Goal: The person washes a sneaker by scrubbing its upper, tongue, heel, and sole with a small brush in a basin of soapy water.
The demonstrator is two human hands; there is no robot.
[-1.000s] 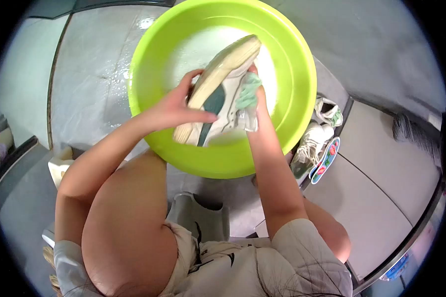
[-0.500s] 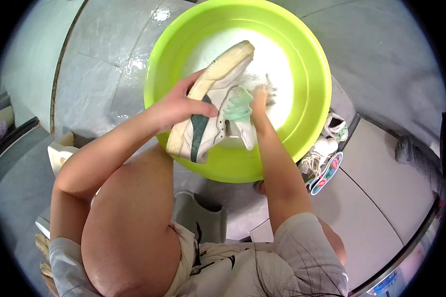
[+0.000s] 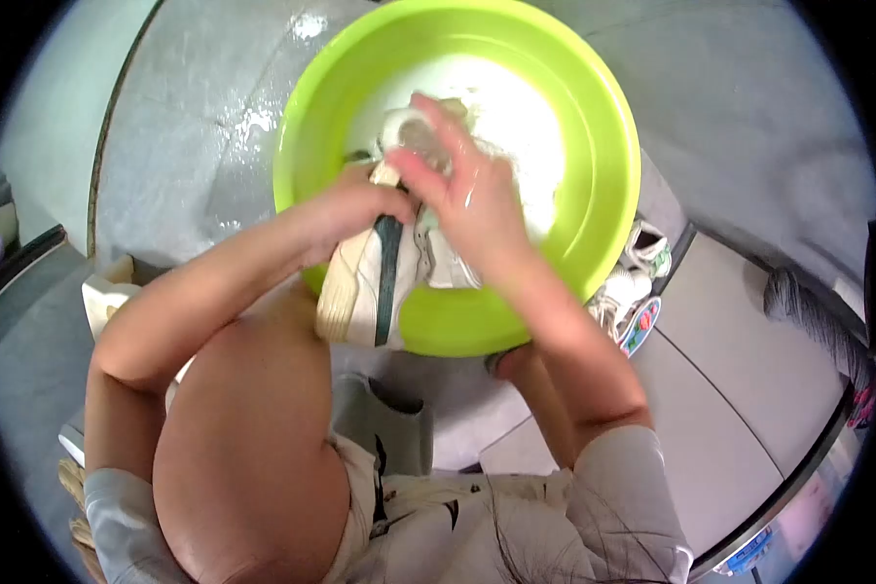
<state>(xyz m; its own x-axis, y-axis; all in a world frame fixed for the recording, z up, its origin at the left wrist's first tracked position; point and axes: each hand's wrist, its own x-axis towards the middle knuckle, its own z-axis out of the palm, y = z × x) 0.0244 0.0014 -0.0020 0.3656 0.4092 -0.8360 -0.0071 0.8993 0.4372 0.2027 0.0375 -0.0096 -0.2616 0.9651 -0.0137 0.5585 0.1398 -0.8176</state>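
A white sneaker (image 3: pixel 360 282) with a cream sole and a dark green side stripe is tilted over the near left part of a lime-green basin (image 3: pixel 613 185). My left hand (image 3: pixel 360 206) is closed around the middle of the shoe, thumb on its upper. Just right of it, my right hand (image 3: pixel 477 195) is over the shoe's front part, with its thumb and forefinger apart. That hand is wet and slightly blurred, and I see nothing held in it. Foamy water (image 3: pixel 535 136) lies in the basin. The shoe's toe end is partly hidden behind my right hand.
More white shoes (image 3: pixel 633 282) stand on the floor against the basin's right side. A dark ribbed cloth (image 3: pixel 813 321) lies at the far right. Something white (image 3: pixel 102 304) is beside my left elbow. The floor tiles (image 3: pixel 190 146) are wet at the upper left.
My right hand has come up out of the water and over the shoe, moving left. The shoe's toe has dipped toward the basin, while my left hand keeps its hold.
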